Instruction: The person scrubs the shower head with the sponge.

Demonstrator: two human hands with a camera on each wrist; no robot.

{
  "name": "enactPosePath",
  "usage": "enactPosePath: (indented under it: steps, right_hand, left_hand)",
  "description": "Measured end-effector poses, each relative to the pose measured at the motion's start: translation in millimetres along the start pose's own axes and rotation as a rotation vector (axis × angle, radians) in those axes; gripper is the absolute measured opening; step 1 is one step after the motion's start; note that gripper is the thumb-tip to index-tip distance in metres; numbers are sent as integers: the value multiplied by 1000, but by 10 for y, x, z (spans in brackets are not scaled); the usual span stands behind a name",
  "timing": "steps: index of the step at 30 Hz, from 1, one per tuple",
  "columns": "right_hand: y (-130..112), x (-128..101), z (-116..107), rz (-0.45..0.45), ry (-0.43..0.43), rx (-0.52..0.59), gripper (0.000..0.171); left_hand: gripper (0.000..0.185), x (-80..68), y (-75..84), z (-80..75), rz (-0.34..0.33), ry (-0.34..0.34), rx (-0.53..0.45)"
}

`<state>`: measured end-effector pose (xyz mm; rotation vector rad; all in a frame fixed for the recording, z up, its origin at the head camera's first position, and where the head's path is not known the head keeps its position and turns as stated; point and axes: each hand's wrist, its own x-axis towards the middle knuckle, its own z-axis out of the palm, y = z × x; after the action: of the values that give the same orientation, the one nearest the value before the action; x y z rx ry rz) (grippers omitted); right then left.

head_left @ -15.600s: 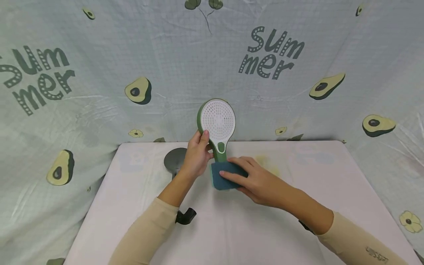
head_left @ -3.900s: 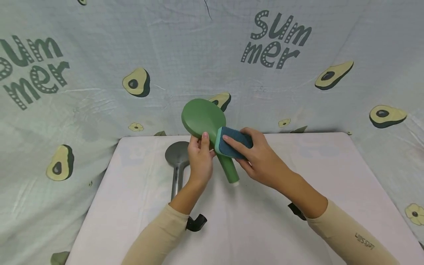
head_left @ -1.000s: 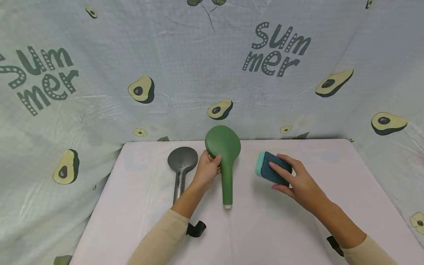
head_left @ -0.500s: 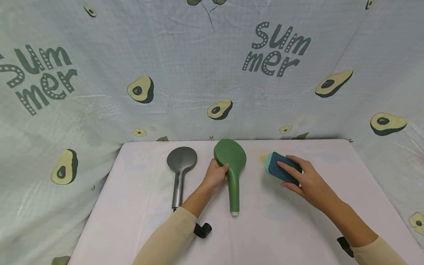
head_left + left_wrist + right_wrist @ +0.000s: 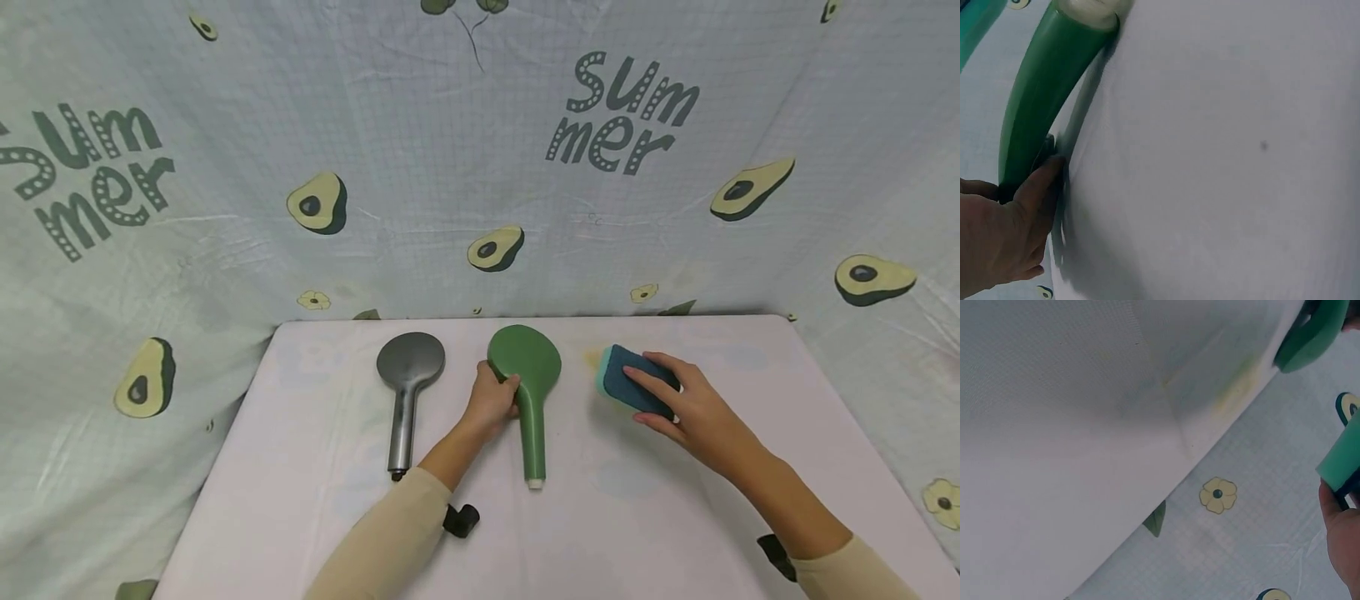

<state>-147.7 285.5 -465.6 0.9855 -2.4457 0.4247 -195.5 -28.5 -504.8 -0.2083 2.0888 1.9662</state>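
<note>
A green shower head lies back side up at the middle of the table, its handle towards the person. My left hand grips it at the neck, thumb on top; in the left wrist view the green handle rises past the fingers. To the right, my right hand holds a sponge with a dark blue top and a light teal side, above the table. The right wrist view shows the teal side of the sponge at the right edge. A grey shower head lies left of the green one.
The table has a pale pink cover with a yellowish stain beside the sponge. Behind it hangs a cloth with avocado prints. Black wrist-camera parts show at the left forearm.
The green shower head has gone from being held up, face forward then turned over, down to the table. The sponge has left it and moved right, still in the right hand.
</note>
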Motion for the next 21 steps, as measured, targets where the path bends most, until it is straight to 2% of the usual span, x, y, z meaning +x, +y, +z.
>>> enactPosePath:
  steps: [2, 4, 7, 11, 15, 21]
  right_hand:
    - [-17, 3, -3, 6, -6, 0, 64]
    - [-40, 7, -5, 4, -4, 2, 64]
    - [-87, 15, -8, -10, 3, 2, 63]
    - [-153, 33, -24, -18, 3, -1, 63]
    - [-199, 57, -49, -18, -5, 2, 62]
    - [-273, 88, -44, -25, -9, 0, 64]
  left_hand:
    - [71, 6, -13, -21, 31, 16, 135]
    - [72, 18, -16, -45, 45, 9, 217]
    - [70, 47, -13, -74, 24, -50, 197]
    - [81, 89, 5, -90, -7, -93, 182]
    - [91, 117, 7, -119, -11, -113, 210]
    - [91, 137, -18, -158, 11, -105, 282]
